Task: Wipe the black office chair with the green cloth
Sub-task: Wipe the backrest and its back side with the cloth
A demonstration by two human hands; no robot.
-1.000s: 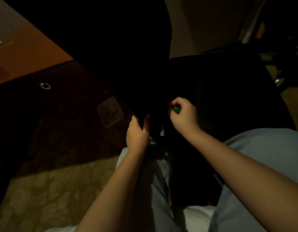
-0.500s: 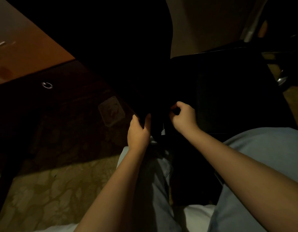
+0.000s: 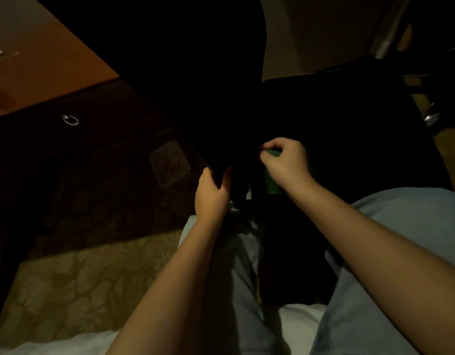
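Observation:
The black office chair (image 3: 195, 80) fills the dim middle of the view, its backrest at top centre and its seat (image 3: 349, 129) to the right. My left hand (image 3: 212, 193) grips the lower edge of the backrest, fingers curled round it. My right hand (image 3: 285, 162) holds the green cloth (image 3: 272, 183) bunched in its fist against the chair where backrest and seat meet. Only small green patches of the cloth show between and below the fingers.
A brown wooden desk (image 3: 42, 70) stands at the upper left, with a metal ring pull (image 3: 70, 120) on its dark front. Patterned carpet (image 3: 75, 290) lies below, with a square floor plate (image 3: 170, 162). My legs in light jeans are at the bottom.
My right hand with the cloth slid down a little along the chair, then back up slightly to the right. My left hand kept its grip on the backrest.

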